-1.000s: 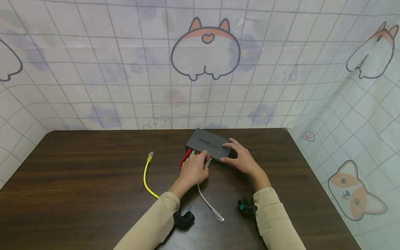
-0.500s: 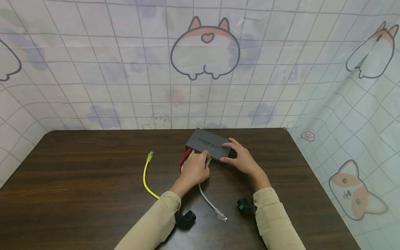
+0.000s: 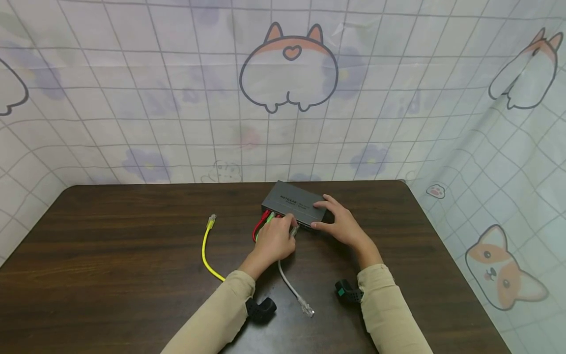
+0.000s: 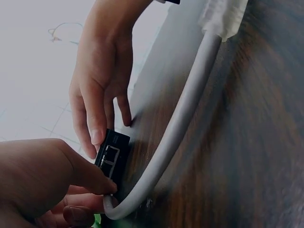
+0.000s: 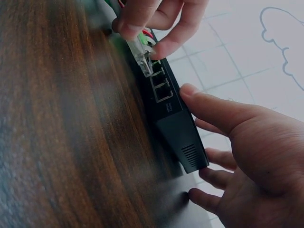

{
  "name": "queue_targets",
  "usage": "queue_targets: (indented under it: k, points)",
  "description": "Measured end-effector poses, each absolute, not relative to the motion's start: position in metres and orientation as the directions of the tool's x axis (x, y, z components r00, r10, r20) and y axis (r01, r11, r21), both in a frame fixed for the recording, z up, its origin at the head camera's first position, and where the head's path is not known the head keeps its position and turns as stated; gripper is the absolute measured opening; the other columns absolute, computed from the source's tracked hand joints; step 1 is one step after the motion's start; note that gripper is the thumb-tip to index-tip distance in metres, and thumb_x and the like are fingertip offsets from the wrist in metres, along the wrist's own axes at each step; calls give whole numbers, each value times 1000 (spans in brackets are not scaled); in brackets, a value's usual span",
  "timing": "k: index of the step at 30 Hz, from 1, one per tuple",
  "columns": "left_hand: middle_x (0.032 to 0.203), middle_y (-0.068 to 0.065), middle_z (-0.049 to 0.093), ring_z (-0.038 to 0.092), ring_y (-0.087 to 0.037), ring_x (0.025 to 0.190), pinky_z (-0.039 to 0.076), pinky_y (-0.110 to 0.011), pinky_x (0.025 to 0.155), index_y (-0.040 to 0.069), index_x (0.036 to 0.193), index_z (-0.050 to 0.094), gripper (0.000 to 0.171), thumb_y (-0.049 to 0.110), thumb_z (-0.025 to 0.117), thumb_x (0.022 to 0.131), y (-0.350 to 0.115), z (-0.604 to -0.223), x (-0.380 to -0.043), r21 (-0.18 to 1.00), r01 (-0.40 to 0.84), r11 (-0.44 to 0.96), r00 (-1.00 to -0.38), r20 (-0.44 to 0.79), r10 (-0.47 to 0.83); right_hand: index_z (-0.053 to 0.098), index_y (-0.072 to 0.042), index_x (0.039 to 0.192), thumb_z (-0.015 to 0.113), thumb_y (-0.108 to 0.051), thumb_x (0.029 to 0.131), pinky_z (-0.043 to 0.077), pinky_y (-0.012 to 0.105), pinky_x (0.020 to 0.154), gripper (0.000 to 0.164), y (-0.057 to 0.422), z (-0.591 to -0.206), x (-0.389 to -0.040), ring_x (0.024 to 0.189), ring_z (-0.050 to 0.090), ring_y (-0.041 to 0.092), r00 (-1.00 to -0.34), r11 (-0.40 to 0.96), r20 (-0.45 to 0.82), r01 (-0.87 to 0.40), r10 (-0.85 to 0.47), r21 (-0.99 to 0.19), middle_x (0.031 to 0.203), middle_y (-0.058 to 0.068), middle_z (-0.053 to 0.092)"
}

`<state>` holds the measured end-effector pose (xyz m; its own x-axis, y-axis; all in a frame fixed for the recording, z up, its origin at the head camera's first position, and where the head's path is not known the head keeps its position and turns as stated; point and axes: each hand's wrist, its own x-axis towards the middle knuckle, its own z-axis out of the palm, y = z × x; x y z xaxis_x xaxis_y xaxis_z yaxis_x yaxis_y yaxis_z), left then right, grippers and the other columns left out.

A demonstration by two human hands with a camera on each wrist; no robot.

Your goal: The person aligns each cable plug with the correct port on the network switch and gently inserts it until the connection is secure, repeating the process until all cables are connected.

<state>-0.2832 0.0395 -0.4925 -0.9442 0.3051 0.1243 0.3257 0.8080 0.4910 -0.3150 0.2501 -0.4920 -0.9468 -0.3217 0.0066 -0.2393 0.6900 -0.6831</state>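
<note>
The left hand point(image 3: 275, 240) keeps a narrow grip on the clear plug point(image 5: 139, 55) of the grey Ethernet cable point(image 4: 175, 126), near the ports point(image 5: 162, 89) of the NETGEAR switch point(image 3: 289, 199) on the table point(image 3: 110, 275). If the right hand point(image 3: 346, 225), holding the switch, slackens, the plug may enter crooked.

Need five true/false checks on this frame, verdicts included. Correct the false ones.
1. The left grip pinches a clear plug of the white cable. True.
2. The right grip touches the switch. True.
3. The yellow cable's visible plug is in the switch. False: it lies on the table, apart from the switch.
4. Every port is filled. False: an open port shows in the right wrist view.
5. A red cable meets the switch. True.
</note>
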Motion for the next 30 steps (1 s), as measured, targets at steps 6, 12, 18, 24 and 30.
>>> queue_targets:
  k: [6,12,18,24,30]
  points:
    - [80,-2,63,52,-18,60,37,-30,48,15,105,62,26,8,65,80,40,-492,-284,472,300,829,-953,111,281,49,-14,140,72,-32,87,28,62,110,61,250,-492,-315,146,23,40,-949,695,3,-234,-317,-680,160,16,20]
    - [77,-2,61,49,-18,56,36,-29,45,15,106,62,26,8,65,81,40,-491,-284,481,296,826,-954,104,281,49,-14,140,72,-32,87,28,62,110,61,250,-492,-315,146,23,40,-949,693,3,-231,-314,-682,160,16,20]
    - [79,-2,64,51,-17,57,36,-30,45,15,105,62,26,7,65,80,42,-492,-283,456,306,836,-952,129,278,49,-14,140,72,-32,86,28,61,110,61,250,-493,-315,146,23,40,-949,690,3,-231,-316,-686,161,15,20]
    - [75,-2,65,48,-16,52,35,-29,43,13,104,62,28,2,64,78,45,-493,-281,399,339,852,-940,182,288,49,-13,140,72,-33,86,28,61,110,62,250,-492,-315,146,22,40,-948,690,3,-234,-318,-685,160,16,20]
    - [74,-2,64,48,-15,50,35,-28,43,13,102,62,27,3,65,78,47,-495,-282,391,337,856,-939,205,276,49,-14,140,72,-33,86,27,61,110,62,249,-492,-315,146,22,40,-950,693,-2,-226,-312,-685,161,16,19]
